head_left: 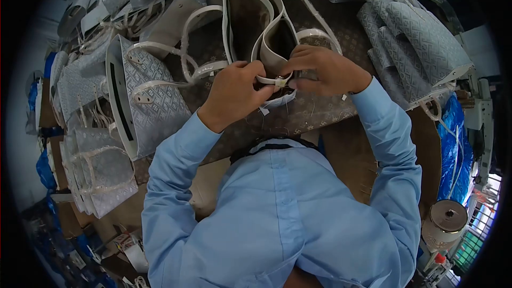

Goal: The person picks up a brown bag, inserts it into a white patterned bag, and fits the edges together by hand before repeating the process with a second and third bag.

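Observation:
An open white handbag [276, 53] stands on the dark patterned table, its mouth facing up and its long handles spread to both sides. My left hand [237, 93] is closed on the near left rim of the bag, thumb and fingers pinched together. My right hand [325, 72] is closed on the rim just to the right. Between the two hands lies a small yellowish piece [281, 81] on the white edge strip. Loose threads hang below it. What the fingertips hold exactly is partly hidden.
A grey patterned bag [152, 93] leans at the left, with more bags [101, 165] stacked beyond it. Folded patterned bags [408, 48] are piled at the right. Blue plastic [456, 152] and a round metal-topped object [447, 218] are at the far right.

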### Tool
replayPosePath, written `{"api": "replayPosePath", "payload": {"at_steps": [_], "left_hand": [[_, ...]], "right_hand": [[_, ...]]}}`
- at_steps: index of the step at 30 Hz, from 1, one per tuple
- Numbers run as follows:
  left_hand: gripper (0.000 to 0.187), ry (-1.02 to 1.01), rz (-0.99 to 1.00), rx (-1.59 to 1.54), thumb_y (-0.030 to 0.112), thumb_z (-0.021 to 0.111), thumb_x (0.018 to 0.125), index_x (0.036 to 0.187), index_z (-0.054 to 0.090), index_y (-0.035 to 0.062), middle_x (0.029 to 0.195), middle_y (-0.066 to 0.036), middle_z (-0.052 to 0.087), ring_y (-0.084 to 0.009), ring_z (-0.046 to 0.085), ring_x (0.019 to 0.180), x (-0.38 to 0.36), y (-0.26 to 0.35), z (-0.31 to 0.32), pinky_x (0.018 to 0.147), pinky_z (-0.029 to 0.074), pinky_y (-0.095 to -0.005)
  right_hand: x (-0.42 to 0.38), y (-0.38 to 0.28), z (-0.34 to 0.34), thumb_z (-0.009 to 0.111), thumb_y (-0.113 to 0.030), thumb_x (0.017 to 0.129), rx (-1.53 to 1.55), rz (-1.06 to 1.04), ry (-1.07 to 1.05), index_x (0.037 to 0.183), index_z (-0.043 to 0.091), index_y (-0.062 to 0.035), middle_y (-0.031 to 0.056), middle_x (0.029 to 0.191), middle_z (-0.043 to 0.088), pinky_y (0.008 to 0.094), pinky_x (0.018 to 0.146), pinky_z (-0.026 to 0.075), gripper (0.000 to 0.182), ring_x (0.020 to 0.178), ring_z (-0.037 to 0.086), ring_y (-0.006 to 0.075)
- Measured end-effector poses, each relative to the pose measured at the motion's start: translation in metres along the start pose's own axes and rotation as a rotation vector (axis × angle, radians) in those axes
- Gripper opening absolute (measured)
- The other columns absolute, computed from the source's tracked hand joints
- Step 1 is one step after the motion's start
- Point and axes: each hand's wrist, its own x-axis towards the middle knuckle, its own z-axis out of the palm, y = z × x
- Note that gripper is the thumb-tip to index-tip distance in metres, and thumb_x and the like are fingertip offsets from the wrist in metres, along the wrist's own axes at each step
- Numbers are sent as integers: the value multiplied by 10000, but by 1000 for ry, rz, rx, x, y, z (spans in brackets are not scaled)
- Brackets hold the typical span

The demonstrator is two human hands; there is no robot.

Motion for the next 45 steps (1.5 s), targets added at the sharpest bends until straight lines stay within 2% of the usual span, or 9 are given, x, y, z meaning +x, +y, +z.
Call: {"api": "replayPosePath", "payload": {"at_steps": [3, 5, 8, 9, 11, 13, 19, 35, 45], "left_hand": [[277, -57, -12, -23, 192, 787, 708, 818, 594, 27, 640, -80, 592, -244, 599, 627, 0, -5, 1, 578, 445, -348], [270, -188, 35, -146, 232, 739, 760, 897, 599, 46, 655, -68, 630, -281, 619, 691, 0, -12, -5, 986, 397, -399], [290, -409, -13, -208, 263, 732, 778, 935, 610, 51, 684, -65, 637, -271, 616, 747, 3, -3, -21, 1076, 312, -461], [290, -408, -13, -206, 263, 732, 778, 935, 610, 51, 684, -65, 637, -271, 616, 747, 2, -3, -20, 1076, 312, -461], [313, -225, 285, 64, 299, 723, 789, 970, 622, 64, 722, -76, 634, -259, 604, 782, -5, -2, -11, 1077, 291, -524], [313, -180, 282, 92, 305, 721, 787, 970, 624, 70, 733, -79, 629, -256, 599, 787, -10, -7, 0, 1078, 288, -529], [276, -57, 315, 238, 272, 699, 803, 994, 636, 83, 726, -71, 613, -251, 588, 782, -18, 0, 11, 1068, 287, -553], [320, -93, 267, 277, 238, 671, 838, 1137, 641, 130, 733, -23, 604, -205, 589, 768, -20, -6, 3, 1084, 255, -556], [313, -127, 269, 282, 267, 673, 843, 1128, 644, 140, 730, -25, 602, -206, 589, 774, -22, -7, 2, 1091, 254, -543]], "right_hand": [[-1, 2, 7, 653, -51, 730, -27, 48, 48, 977, 673, 3, 130, 887, 639, 373, 737, 486, 254, 836, 577, 267], [0, 4, 9, 670, -59, 730, -8, 45, 75, 920, 679, 12, 118, 861, 641, 365, 717, 487, 203, 823, 576, 260], [2, 5, 2, 680, -64, 740, -14, 42, 33, 894, 696, -3, 91, 819, 644, 360, 686, 486, 166, 803, 578, 253], [3, 5, -1, 692, -80, 743, 3, 61, -15, 894, 701, -12, 79, 809, 646, 349, 672, 483, 166, 786, 580, 236], [6, 3, -7, 703, -96, 746, 25, 84, -58, 893, 707, -21, 68, 799, 648, 338, 657, 480, 165, 768, 583, 219], [12, -1, -12, 715, -115, 745, 134, 249, -203, 907, 712, -31, 59, 794, 649, 311, 638, 471, 182, 727, 583, 177], [19, -3, -19, 730, -140, 746, 60, 338, -339, 911, 712, -30, 59, 794, 662, 292, 627, 470, 199, 699, 615, 167], [39, 2, -23, 745, -139, 736, 21, 208, -476, 965, 715, -6, 85, 835, 708, 278, 642, 507, 267, 714, 657, 159], [40, 15, -26, 734, -69, 737, 127, 175, -561, 1047, 688, -5, 93, 994, 692, 283, 789, 551, 320, 851, 677, 191]]}}
